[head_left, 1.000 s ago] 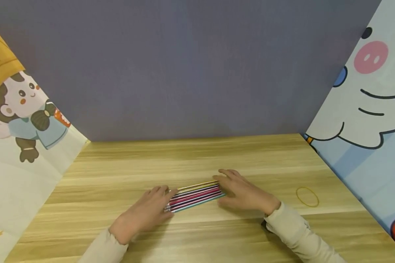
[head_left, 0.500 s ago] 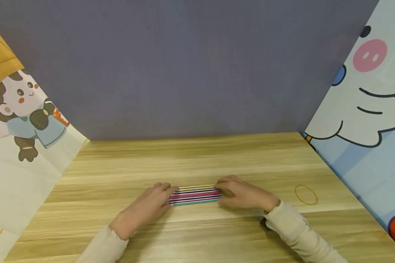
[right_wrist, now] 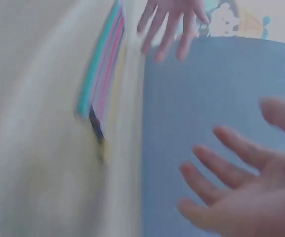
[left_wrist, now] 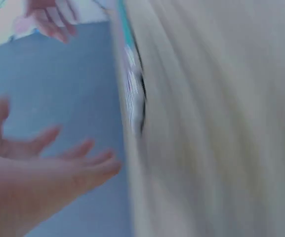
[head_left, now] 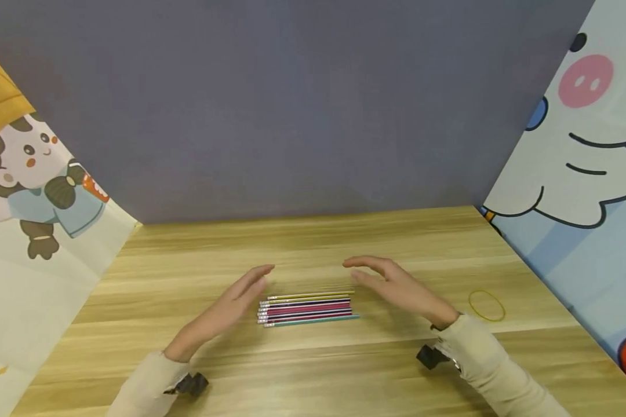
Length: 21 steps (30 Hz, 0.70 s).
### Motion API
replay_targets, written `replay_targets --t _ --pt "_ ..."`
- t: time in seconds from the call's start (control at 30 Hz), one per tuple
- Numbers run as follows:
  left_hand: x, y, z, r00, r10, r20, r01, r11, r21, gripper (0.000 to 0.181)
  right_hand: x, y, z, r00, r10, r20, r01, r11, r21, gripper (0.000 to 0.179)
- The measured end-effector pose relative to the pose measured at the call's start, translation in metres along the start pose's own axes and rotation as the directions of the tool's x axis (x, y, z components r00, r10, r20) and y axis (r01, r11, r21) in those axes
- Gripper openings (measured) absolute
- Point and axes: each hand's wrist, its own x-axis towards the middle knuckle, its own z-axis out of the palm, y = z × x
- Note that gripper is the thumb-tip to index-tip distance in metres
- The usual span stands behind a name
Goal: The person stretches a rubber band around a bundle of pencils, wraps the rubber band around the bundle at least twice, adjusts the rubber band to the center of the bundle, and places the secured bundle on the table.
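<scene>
A row of several pencils (head_left: 308,309) lies side by side on the wooden table, their eraser ends to the left. Yellow, dark, pink and teal ones show, and their ends are not quite level. Left of the row, my left hand (head_left: 224,310) hovers above the table with fingers extended, touching nothing. To the right, my right hand (head_left: 404,288) is likewise raised, holding nothing. Both wrist views are blurred, but the loosely spread fingers of the left hand (left_wrist: 48,173) and of the right hand (right_wrist: 241,182) appear apart from the pencils.
A yellow rubber band (head_left: 487,306) lies on the table right of my right hand. Behind the table (head_left: 313,376) stands a grey panel (head_left: 313,110). Printed cartoon sheets flank it at the left (head_left: 47,191) and right (head_left: 579,174).
Both hands have let go of the pencil ends and lifted outward and away. The pencils, tilted a second ago, now lie nearly level across the table, fully uncovered.
</scene>
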Motion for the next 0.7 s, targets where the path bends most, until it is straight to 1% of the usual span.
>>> replay_targets --t 0.03,0.07,0.1,0.17,0.2,0.27,0.33,0.37,0.43,0.47,0.53,0.63,0.7 --pt "-0.001 -0.001 -0.001 1.000 -0.008 -0.009 0.007 0.993 -0.121 0.055 0.001 0.001 0.002 1.000 0.025 -0.014 -0.024 0.997 0.071 0.044" --pt "-0.002 -0.002 -0.002 1.000 -0.017 -0.020 0.012 0.973 -0.229 0.058 0.002 0.002 0.005 0.998 0.058 -0.026 -0.053 0.988 0.143 0.046" --pt "-0.003 -0.002 -0.002 0.999 -0.026 -0.029 0.015 0.944 -0.328 0.060 0.003 0.003 0.008 0.995 0.090 -0.040 -0.080 0.973 0.218 0.049" --pt "-0.005 -0.003 -0.002 0.999 -0.034 -0.042 0.009 0.871 -0.492 0.066 0.004 0.008 0.015 0.985 0.153 -0.076 -0.118 0.930 0.347 0.056" --pt "-0.006 -0.004 -0.001 0.998 -0.036 -0.052 0.002 0.832 -0.555 0.068 0.005 0.011 0.018 0.979 0.183 -0.089 -0.133 0.906 0.402 0.060" --pt "-0.007 -0.006 0.002 0.996 -0.057 -0.074 -0.003 0.766 -0.643 0.072 0.005 0.016 0.027 0.971 0.219 -0.099 -0.139 0.848 0.511 0.064" --pt "-0.006 -0.008 0.006 0.993 -0.080 -0.088 -0.006 0.706 -0.709 0.074 0.006 0.023 0.035 0.964 0.244 -0.105 -0.136 0.795 0.592 0.068" --pt "-0.006 -0.010 0.008 0.992 -0.094 -0.090 -0.002 0.681 -0.732 0.075 0.005 0.026 0.040 0.961 0.257 -0.104 -0.139 0.770 0.623 0.069" --pt "-0.006 -0.013 0.013 0.990 -0.119 -0.079 0.016 0.643 -0.766 0.077 0.004 0.031 0.049 0.955 0.277 -0.106 -0.136 0.728 0.672 0.071" --pt "-0.006 -0.014 0.015 0.989 -0.127 -0.074 0.022 0.628 -0.778 0.078 0.004 0.033 0.053 0.952 0.283 -0.113 -0.131 0.715 0.687 0.072" --pt "-0.006 -0.016 0.019 0.990 -0.131 -0.060 0.031 0.602 -0.798 0.078 0.003 0.034 0.060 0.948 0.290 -0.130 -0.118 0.702 0.702 0.074" --pt "-0.006 -0.017 0.024 0.991 -0.117 -0.069 0.013 0.587 -0.810 0.078 0.003 0.035 0.068 0.947 0.274 -0.168 -0.074 0.696 0.714 0.074" --pt "-0.005 -0.016 0.027 0.992 -0.100 -0.081 -0.006 0.590 -0.807 0.077 0.003 0.034 0.070 0.951 0.250 -0.182 -0.046 0.697 0.715 0.072"
